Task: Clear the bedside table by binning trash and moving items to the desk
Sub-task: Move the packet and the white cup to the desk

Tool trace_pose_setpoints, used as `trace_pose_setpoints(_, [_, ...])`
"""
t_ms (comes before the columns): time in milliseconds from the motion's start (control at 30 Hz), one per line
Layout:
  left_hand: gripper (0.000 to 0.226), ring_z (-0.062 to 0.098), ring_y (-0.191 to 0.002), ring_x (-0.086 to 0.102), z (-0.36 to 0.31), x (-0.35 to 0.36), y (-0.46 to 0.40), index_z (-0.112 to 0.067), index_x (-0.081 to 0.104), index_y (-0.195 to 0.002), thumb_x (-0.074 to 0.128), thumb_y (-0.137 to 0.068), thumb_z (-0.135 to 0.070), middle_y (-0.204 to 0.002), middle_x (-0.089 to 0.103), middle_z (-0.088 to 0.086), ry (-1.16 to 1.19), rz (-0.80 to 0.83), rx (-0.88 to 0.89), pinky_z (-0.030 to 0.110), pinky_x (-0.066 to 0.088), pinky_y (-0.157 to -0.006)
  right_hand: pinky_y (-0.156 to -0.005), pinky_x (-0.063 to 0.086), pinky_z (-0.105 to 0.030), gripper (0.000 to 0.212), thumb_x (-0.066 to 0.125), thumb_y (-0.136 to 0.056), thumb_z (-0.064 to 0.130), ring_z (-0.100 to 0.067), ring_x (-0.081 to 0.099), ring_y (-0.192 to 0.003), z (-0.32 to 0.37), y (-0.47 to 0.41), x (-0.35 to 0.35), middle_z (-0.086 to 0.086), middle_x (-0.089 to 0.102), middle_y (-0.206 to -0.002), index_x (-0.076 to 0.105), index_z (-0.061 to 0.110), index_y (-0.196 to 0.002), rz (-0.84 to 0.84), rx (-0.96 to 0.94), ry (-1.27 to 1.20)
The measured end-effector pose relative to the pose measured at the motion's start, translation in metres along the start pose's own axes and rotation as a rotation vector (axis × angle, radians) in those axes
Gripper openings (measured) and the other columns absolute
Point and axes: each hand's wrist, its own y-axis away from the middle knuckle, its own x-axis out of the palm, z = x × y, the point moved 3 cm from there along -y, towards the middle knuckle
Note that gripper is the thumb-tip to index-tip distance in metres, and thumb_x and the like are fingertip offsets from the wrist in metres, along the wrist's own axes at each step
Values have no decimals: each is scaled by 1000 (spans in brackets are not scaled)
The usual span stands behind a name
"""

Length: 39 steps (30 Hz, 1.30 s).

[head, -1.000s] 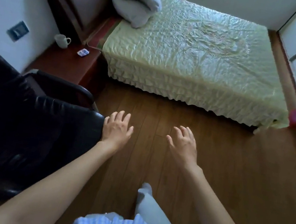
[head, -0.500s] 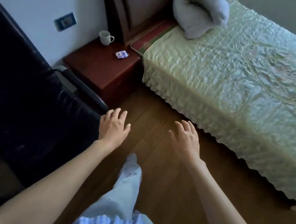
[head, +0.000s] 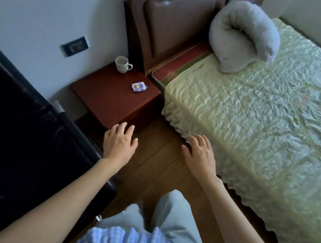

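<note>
A dark red wooden bedside table [head: 108,100] stands between the wall and the bed. On its far corner sits a white mug [head: 122,64], upright, handle to the right. Near the table's right edge lies a small purple-and-white wrapper [head: 138,86]. My left hand [head: 119,142] hovers just in front of the table's near corner, fingers spread, holding nothing. My right hand [head: 199,153] is held out over the floor beside the bed's frill, also spread and empty.
A black leather chair [head: 26,142] fills the left side, close to the table. The bed [head: 260,120] with a pale green cover lies on the right, a rolled grey blanket [head: 244,36] at its head. A strip of wooden floor [head: 155,162] runs between chair and bed.
The view has moved closer to the bedside table, which now sits just beyond my hands. Both hands stay spread and empty.
</note>
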Motion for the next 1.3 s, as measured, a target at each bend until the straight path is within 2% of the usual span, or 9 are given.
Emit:
trace_pose_setpoints(100, [48,27,-127,42,-9,2,-41,-16,47,-135,49,-92,-37,-139,47,11,-4,0,-27,45,40,-101,-115,27,-40,48,50,-96,38,-28,32,-139,-15,-55,-14,-12,49,-140,49,12,-136,-4,-57,17])
trace_pose_setpoints(300, [47,28,-123,47,-36,7,-125,-13,50,-132,54,-90,-35,-134,52,12,10,-40,-141,45,43,-98,-112,27,-37,51,46,-97,40,-27,32,-139,-39,-182,-37,-11,45,-144,45,12,-139,61,-177,60])
trace_pose_setpoints(500, [46,30,-118,52,-52,4,-182,-10,54,-128,58,-88,-32,-128,57,15,36,-88,-316,46,46,-93,-113,28,-39,49,42,-98,40,-24,29,-141,-27,-286,-54,-7,42,-147,42,15,-141,178,-359,77])
trace_pose_setpoints(600, [46,31,-119,52,-49,7,-198,-11,53,-129,57,-89,-34,-129,56,15,56,-60,-425,46,45,-95,-112,28,-38,48,43,-98,38,-24,32,-138,-15,-328,-51,-8,45,-143,45,13,-139,205,-436,87])
trace_pose_setpoints(833, [46,31,-118,52,-9,22,-217,-10,54,-127,58,-88,-33,-127,57,15,103,-59,-635,46,45,-96,-109,36,-43,46,52,-95,33,-29,40,-132,39,-406,-6,-13,53,-135,52,7,-132,308,-584,56])
trace_pose_setpoints(1000, [47,31,-118,51,38,32,-248,-9,53,-128,57,-88,-33,-128,56,16,103,-37,-709,46,44,-95,-103,41,-46,42,60,-91,26,-37,49,-123,87,-455,31,-19,58,-126,57,2,-125,313,-635,9])
trace_pose_setpoints(1300, [49,29,-126,46,83,59,-304,-13,47,-134,50,-92,-37,-135,52,12,145,9,-809,46,41,-103,-98,44,-42,37,66,-87,19,-37,55,-115,132,-523,99,-19,63,-118,62,0,-118,353,-721,39])
